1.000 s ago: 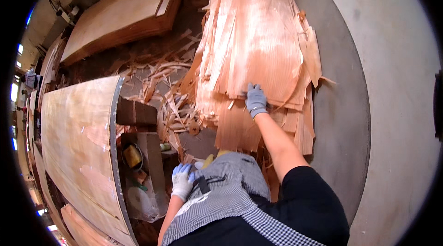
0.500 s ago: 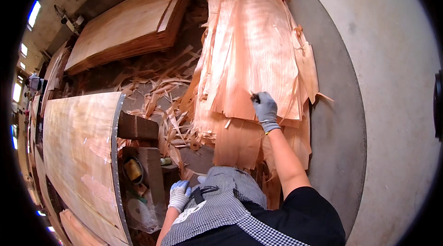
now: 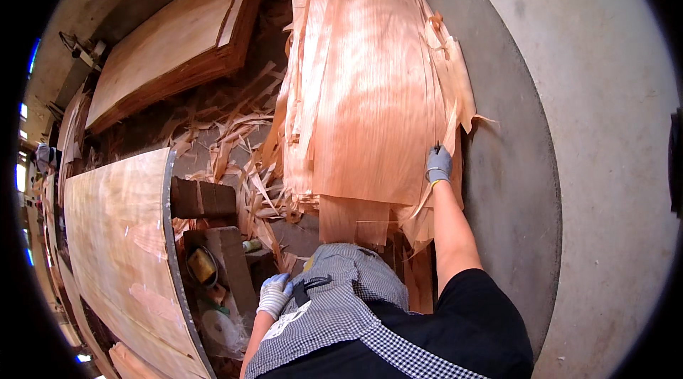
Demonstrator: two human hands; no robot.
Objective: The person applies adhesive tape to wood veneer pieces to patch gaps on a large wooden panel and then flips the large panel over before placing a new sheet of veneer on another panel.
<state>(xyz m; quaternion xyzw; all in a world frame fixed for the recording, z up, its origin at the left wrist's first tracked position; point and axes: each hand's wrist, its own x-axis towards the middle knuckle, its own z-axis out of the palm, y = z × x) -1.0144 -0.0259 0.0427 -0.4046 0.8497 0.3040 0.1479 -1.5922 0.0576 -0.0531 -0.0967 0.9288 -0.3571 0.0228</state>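
A stack of thin, grainy veneer (image 3: pixel 370 109) is lying ragged-edged before you. Your right hand (image 3: pixel 439 164) is curling its fingers at the right edge, their hold unclear; your left hand (image 3: pixel 273 296) is resting loosely open. A round container (image 3: pixel 216 272) is holding a yellow block (image 3: pixel 202 264).

A stack of veneer sheets (image 3: pixel 370 94) lies in front of me, my right hand (image 3: pixel 439 163) at its near right side. A wall (image 3: pixel 612 166) stands to its right. Loose veneer scraps (image 3: pixel 252 201) lie to its left; beyond them, farther left, is another stack (image 3: pixel 167 38). Left of my left hand (image 3: pixel 272 296) is a large panel (image 3: pixel 117 230), a tub (image 3: pixel 202 267) just beside its right edge.
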